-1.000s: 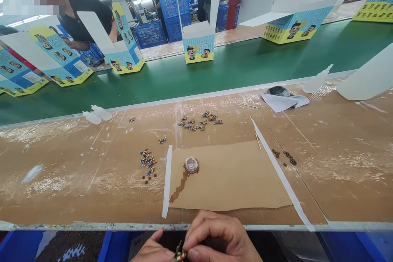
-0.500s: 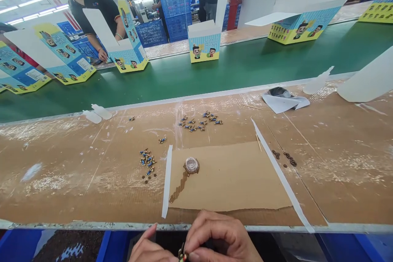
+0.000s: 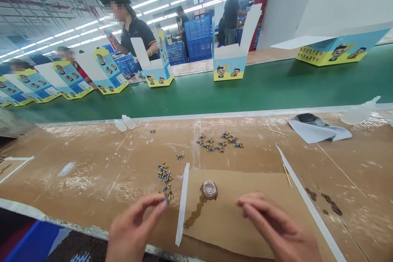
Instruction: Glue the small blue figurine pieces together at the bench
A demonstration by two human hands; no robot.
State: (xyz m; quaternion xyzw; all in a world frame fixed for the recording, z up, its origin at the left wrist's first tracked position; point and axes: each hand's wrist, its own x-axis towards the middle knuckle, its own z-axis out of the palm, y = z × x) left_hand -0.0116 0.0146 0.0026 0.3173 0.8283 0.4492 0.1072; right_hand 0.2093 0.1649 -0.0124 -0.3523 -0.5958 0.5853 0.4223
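1. The small blue and gold piece (image 3: 166, 199) sits between the thumb and first finger of the left hand (image 3: 135, 227), low on the brown cardboard table (image 3: 92, 172). It is too small to see well.
2. A pile of the same tiny pieces (image 3: 163, 174) lies just above it, and another bunch (image 3: 219, 142) lies farther back.
3. The printed boxes (image 3: 229, 67) on the green belt (image 3: 260, 86) show cartoon kids. They have writing too, but it is too small to read.
4. The left hand reaches forward from the bottom edge. Its fingertips are pressed together, pinching the piece.
5. The right hand (image 3: 276, 229) rests over a loose cardboard sheet (image 3: 245, 196). Its fingers are close together and a bit bent. It holds nothing that shows.
6. A little round clear cap (image 3: 210, 188) sits on the sheet between the two hands, with a brown trail below it.
7. A white strip (image 3: 183, 202) lies just right of the left fingertips.
8. Other people stand across the belt, near blue crates (image 3: 198, 37).
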